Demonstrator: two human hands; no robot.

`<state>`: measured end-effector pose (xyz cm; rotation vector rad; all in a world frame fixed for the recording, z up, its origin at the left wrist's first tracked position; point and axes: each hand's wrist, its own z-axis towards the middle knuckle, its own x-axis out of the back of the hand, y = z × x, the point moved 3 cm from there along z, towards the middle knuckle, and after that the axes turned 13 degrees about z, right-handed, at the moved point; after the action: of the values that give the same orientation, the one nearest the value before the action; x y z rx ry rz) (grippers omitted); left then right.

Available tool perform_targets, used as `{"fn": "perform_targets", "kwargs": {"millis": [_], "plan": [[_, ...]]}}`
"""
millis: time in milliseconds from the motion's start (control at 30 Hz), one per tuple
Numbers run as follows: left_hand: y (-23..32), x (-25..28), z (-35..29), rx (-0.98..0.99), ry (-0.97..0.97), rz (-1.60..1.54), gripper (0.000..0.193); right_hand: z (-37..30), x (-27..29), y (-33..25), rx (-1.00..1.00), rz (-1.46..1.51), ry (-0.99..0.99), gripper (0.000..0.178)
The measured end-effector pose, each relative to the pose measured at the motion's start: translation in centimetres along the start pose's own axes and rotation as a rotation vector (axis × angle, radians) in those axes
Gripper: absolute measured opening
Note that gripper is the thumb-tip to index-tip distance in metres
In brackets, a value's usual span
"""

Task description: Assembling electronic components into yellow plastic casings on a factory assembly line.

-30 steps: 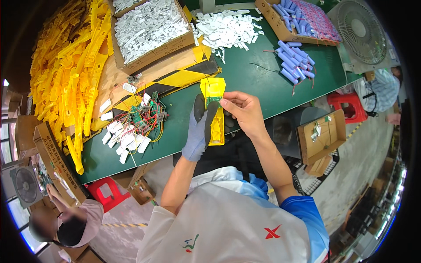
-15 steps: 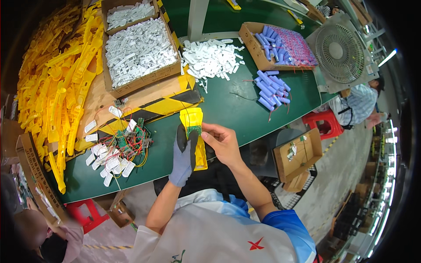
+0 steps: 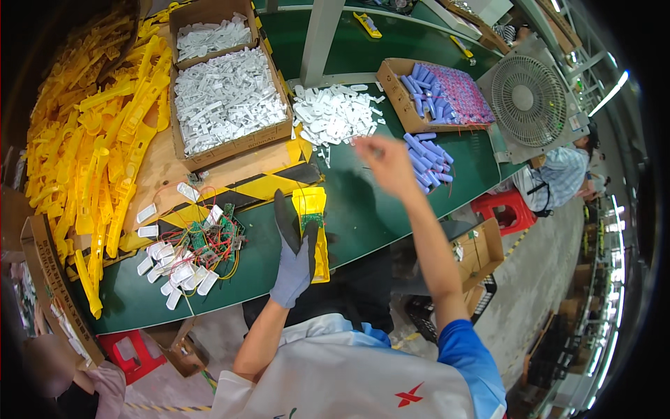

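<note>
My left hand (image 3: 294, 258), in a grey glove with dark fingertips, grips a long yellow plastic casing (image 3: 320, 264) near the table's front edge. A small green circuit board (image 3: 312, 221) sits inside the casing, partly covered by my thumb. My bare right hand (image 3: 385, 162) is over the green table, its fingertips by the lower right edge of a heap of small white plastic parts (image 3: 335, 112). Motion smears those fingers, so whether they pinch anything is unclear. Purple cylindrical batteries (image 3: 427, 157) lie loose just right of that hand.
Left of my gloved hand lies a tangle of wired circuit boards (image 3: 209, 237) with white pieces (image 3: 183, 269). A cardboard box of white parts (image 3: 230, 98) and piled yellow casings (image 3: 105, 153) stand behind. Farther right are a battery box (image 3: 401, 105) and a fan (image 3: 528, 101).
My right hand has left the casing and moved up and right to the white heap. My left hand still holds the casing, which appears slightly lower in the picture.
</note>
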<state>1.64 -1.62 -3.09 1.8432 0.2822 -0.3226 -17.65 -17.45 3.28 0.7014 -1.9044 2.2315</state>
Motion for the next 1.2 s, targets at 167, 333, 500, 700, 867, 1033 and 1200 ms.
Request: {"fn": "perform_targets", "kwargs": {"millis": [167, 333, 500, 700, 867, 1033, 1200], "plan": [[1.4, -0.4, 0.4, -0.096, -0.029, 0.022, 0.055, 9.7, 4.5, 3.9, 0.470, -0.633, -0.049, 0.019], [0.4, -0.4, 0.4, -0.095, -0.011, 0.090, 0.048, 10.6, 4.3, 3.3, 0.554, -0.767, -0.295, 0.012], [1.6, -0.8, 0.2, -0.022, 0.015, 0.071, 0.038, 10.3, 4.4, 2.1, 0.539, -0.849, -0.359, 0.010], [0.6, -1.0, 0.5, -0.043, 0.068, 0.099, 0.028, 6.8, 4.7, 0.6, 0.399, -0.486, -0.150, 0.012], [-0.3, -1.0, 1.0, -0.224, 0.194, 0.462, 0.028, -6.7, -1.2, -0.9, -0.232, 0.374, 0.037, 0.015], [1.5, -2.0, 0.7, -0.472, 0.293, 0.767, 0.031, -11.4, -6.2, -1.5, -0.332, 0.485, 0.093, 0.023], [1.0, -2.2, 1.0, -0.429, 0.275, 0.733, 0.032, -11.6, -6.1, -1.9, -0.367, 0.591, 0.129, 0.021]]}}
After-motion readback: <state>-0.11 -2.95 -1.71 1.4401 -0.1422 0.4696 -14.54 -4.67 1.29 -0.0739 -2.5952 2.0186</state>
